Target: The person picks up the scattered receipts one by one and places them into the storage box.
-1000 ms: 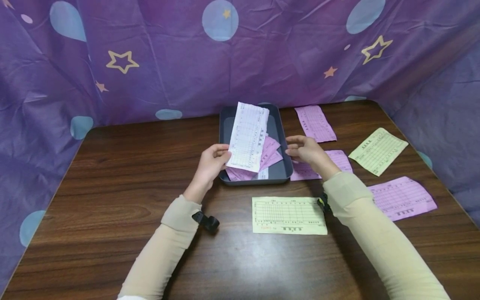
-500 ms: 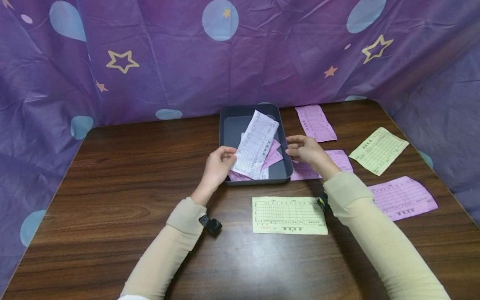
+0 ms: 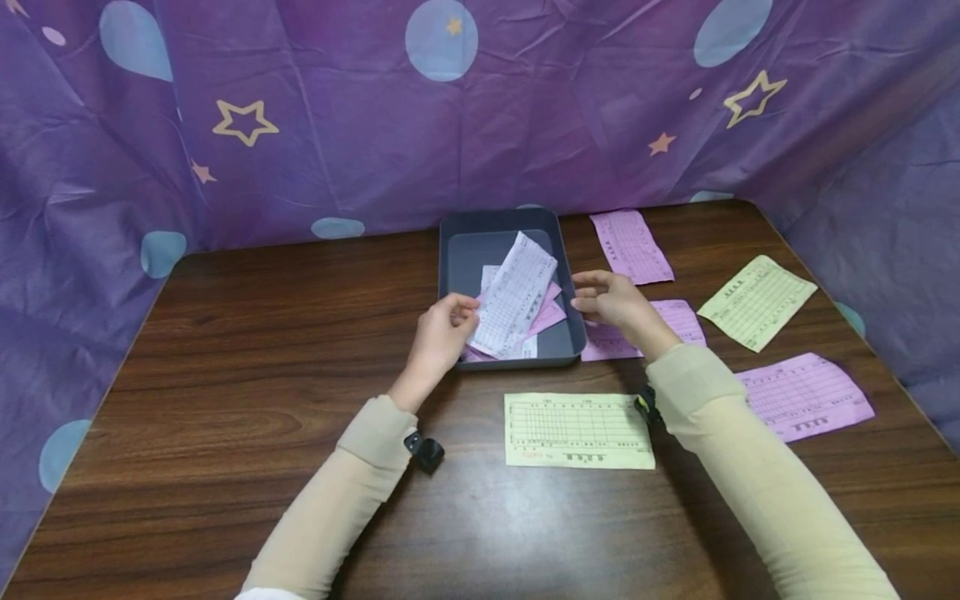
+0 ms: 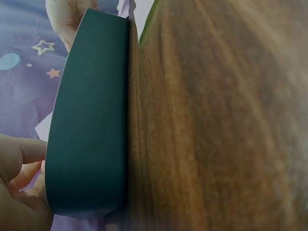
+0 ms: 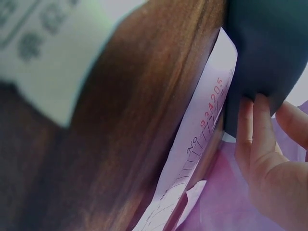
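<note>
A dark grey tray stands at the back middle of the table. In it lie pink and white printed slips, with a white slip slanting across the top. My left hand reaches over the tray's near-left side and pinches the lower left edge of this white slip; in the left wrist view the tray wall partly hides the fingertips. My right hand is at the tray's right side, its fingers extended with the tips touching the outer wall. A pink slip lies on the table under that hand.
A yellow-green slip lies in front of the tray. To the right are another yellow-green slip and two pink slips, one at the back and one nearer. A purple curtain hangs behind the table.
My left hand has moved right and lowered the white slip onto the others in the tray, the slip turning to lean rightward. The right hand has stayed in place.
</note>
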`<state>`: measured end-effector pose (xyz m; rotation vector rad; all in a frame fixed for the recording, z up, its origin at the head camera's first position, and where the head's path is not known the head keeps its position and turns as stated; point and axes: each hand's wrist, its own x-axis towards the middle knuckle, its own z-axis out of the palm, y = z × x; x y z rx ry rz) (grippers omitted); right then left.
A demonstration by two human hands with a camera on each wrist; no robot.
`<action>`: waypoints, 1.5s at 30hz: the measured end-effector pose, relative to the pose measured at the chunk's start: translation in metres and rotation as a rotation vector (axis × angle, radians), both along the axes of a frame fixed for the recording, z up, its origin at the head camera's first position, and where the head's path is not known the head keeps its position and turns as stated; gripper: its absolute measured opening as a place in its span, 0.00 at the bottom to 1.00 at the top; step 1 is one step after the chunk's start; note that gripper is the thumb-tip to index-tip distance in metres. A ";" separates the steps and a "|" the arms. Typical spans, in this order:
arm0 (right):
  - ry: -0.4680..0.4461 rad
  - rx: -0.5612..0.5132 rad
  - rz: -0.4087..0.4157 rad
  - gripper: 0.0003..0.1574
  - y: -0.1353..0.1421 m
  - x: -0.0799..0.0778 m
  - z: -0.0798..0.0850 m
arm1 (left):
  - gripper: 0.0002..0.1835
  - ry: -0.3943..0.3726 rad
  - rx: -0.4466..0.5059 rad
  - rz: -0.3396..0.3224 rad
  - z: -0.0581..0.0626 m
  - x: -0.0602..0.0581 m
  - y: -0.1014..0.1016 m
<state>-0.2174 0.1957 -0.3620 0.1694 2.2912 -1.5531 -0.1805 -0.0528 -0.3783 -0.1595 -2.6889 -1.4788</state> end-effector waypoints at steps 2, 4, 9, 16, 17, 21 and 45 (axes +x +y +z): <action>-0.016 0.017 0.003 0.35 -0.002 0.000 0.001 | 0.10 0.005 -0.015 -0.006 0.000 0.000 0.000; -0.025 0.020 0.001 0.35 -0.003 0.000 0.002 | 0.10 0.009 -0.033 -0.011 -0.001 0.001 0.000; -0.033 0.023 0.001 0.36 -0.004 -0.001 0.002 | 0.12 0.007 -0.041 -0.030 0.000 0.001 0.001; -0.026 0.012 0.005 0.35 -0.004 -0.001 0.001 | 0.12 0.019 -0.036 -0.050 0.000 0.000 0.001; -0.027 0.012 0.005 0.36 -0.004 -0.001 0.001 | 0.12 0.020 -0.036 -0.053 0.000 0.000 0.001; -0.028 0.018 0.006 0.35 -0.003 -0.001 0.000 | 0.13 0.019 -0.029 -0.059 0.000 0.000 0.001; -0.030 0.021 -0.005 0.36 -0.003 -0.001 0.000 | 0.15 0.063 0.058 -0.016 0.001 0.001 -0.005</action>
